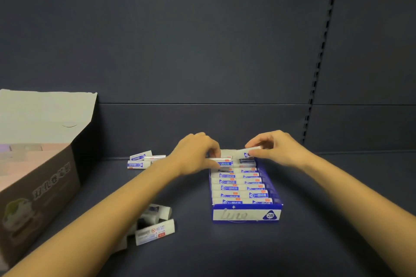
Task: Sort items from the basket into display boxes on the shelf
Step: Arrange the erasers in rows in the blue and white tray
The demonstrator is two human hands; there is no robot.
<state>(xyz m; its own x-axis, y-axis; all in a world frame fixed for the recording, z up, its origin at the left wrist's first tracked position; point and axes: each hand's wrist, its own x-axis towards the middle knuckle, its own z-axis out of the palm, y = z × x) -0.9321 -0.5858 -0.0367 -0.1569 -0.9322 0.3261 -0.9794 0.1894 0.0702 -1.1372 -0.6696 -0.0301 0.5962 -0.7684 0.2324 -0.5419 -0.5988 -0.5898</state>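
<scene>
Plainly both hands work at the far end of the blue display box (247,215), right of centre; the left hand (193,155) pinches an eraser (220,159) just over the rows; the right hand (278,148) pinches a second eraser (247,153) near the back rim. They look light, stiff and slick-sleeved, so a pinch across the long edges should hold; loose erasers (155,230) wait lower left.

Both arms bare, reaching fwd from the bottom corners and converging toward centre. L forearm (112,204) runs up from lower left, R forearm (349,193) from lower right. L hand (195,155) is palm down, knuckles up, fingers curled, thumb + fingertips pinching a slim eraser (221,159) by one end. R hand (276,148) is also palm down, fingers curled, pinching a second eraser (243,152). Hands approx level, near each other, not touching.
</scene>
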